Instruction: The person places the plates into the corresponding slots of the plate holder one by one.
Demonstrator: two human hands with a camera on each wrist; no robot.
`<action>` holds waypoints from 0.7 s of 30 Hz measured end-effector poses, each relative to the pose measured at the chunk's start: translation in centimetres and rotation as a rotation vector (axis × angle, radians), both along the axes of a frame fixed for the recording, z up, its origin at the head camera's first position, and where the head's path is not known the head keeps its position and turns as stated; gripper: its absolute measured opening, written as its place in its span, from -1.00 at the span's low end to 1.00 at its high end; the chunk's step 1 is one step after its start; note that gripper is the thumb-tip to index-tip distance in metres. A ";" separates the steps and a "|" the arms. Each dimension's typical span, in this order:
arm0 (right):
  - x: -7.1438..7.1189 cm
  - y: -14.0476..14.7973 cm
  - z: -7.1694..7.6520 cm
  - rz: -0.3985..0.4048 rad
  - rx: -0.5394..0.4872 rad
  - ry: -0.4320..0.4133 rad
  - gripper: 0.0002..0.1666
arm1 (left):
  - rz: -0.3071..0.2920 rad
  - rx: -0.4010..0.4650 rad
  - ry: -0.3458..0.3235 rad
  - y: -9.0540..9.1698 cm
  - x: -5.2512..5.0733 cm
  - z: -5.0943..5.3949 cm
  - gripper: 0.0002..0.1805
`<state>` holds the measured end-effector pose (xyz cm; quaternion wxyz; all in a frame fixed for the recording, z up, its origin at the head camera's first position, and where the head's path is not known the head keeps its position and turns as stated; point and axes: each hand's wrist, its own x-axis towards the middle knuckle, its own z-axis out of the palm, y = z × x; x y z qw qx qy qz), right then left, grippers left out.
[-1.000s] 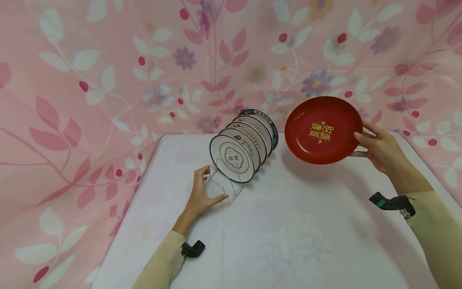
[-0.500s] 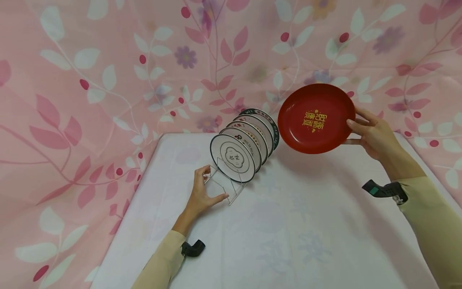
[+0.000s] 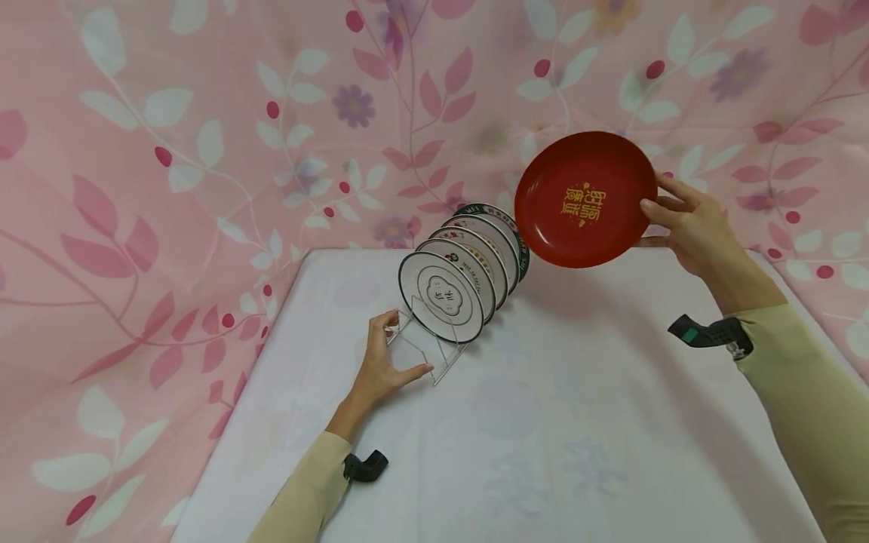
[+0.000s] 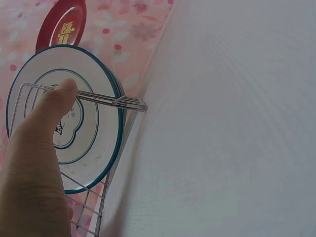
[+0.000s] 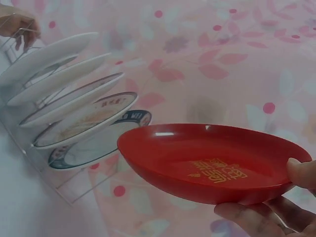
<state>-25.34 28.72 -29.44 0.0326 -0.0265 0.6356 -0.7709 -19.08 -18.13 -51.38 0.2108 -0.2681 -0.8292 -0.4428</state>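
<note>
My right hand (image 3: 692, 226) holds a red plate (image 3: 577, 234) with gold characters by its right edge, thumb on the face and fingers behind. The plate is in the air, tilted, to the right of a wire dish rack (image 3: 444, 366). Several white plates (image 3: 441, 296) with dark rims stand in a row in that rack. At the rack's near end, my left hand (image 3: 380, 366) grips the wire frame between thumb and fingers. The left wrist view shows the thumb (image 4: 66, 91) on the top wire. In the right wrist view a dark-banded plate (image 5: 94, 145) is closest to the red plate.
The rack stands on a table with a white cloth (image 3: 516, 452). Behind the table hangs a pink floral cloth (image 3: 285, 151). A black wrist device sits on each sleeve.
My right hand has raised the red plate and carried it leftward, towards the far end of the rack. My left hand stays on the rack.
</note>
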 end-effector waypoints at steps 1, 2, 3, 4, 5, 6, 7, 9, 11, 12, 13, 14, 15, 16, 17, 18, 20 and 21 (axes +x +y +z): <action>-0.1 -0.1 0.3 -0.006 -0.019 0.010 -0.16 | -0.001 -0.001 0.001 0.0 0.0 0.0 0.18; -0.2 -0.1 0.6 -0.011 -0.029 0.021 -0.18 | -0.001 -0.003 0.003 0.0 0.0 0.0 0.18; -0.3 -0.2 0.9 -0.017 -0.034 0.030 -0.19 | -0.001 -0.003 0.004 0.0 0.0 0.0 0.19; -0.4 -0.2 1.1 -0.021 -0.034 0.040 -0.20 | 0.000 -0.003 0.003 0.0 0.0 0.1 0.19; -0.6 -0.3 1.3 -0.026 -0.026 0.047 -0.20 | 0.001 -0.003 0.003 0.0 0.0 0.1 0.19; -0.7 -0.5 1.5 -0.032 -0.013 0.051 -0.20 | 0.002 -0.003 0.003 0.0 0.0 0.1 0.19; -0.8 -0.6 1.6 -0.036 0.004 0.056 -0.19 | 0.003 -0.002 0.003 0.0 0.0 0.1 0.19; -1.2 -0.9 1.7 -0.045 0.027 0.053 -0.19 | 0.003 0.003 0.002 0.0 0.0 0.0 0.19; -1.6 -1.2 1.6 -0.043 0.051 0.052 -0.18 | 0.002 0.008 0.002 0.0 0.0 0.0 0.19; -1.7 -1.4 1.5 -0.038 0.060 0.054 -0.18 | 0.001 0.009 0.002 0.0 0.0 -0.1 0.19; -1.9 -1.6 1.3 -0.033 0.072 0.058 -0.18 | 0.000 0.010 0.003 0.1 0.0 -0.1 0.19; -2.0 -1.8 1.1 -0.026 0.081 0.063 -0.18 | -0.001 0.011 0.003 0.1 0.0 -0.1 0.19; -2.1 -2.0 0.9 -0.018 0.095 0.071 -0.19 | -0.001 0.011 0.002 0.1 0.0 -0.1 0.19; -2.2 -2.2 0.6 -0.006 0.111 0.084 -0.20 | -0.002 0.011 0.002 0.1 0.0 -0.2 0.19; -2.3 -2.5 0.5 0.006 0.123 0.095 -0.21 | -0.003 0.011 0.001 0.1 0.0 -0.1 0.19; -2.4 -2.7 0.3 0.014 0.138 0.103 -0.22 | -0.003 0.011 0.000 0.2 0.0 -0.1 0.19; -2.6 -3.2 0.0 0.032 0.183 0.120 -0.24 | -0.004 0.013 -0.003 0.2 0.0 -0.1 0.18; -2.7 -3.5 -0.1 0.035 0.213 0.122 -0.26 | -0.003 0.014 -0.005 0.1 0.0 -0.1 0.18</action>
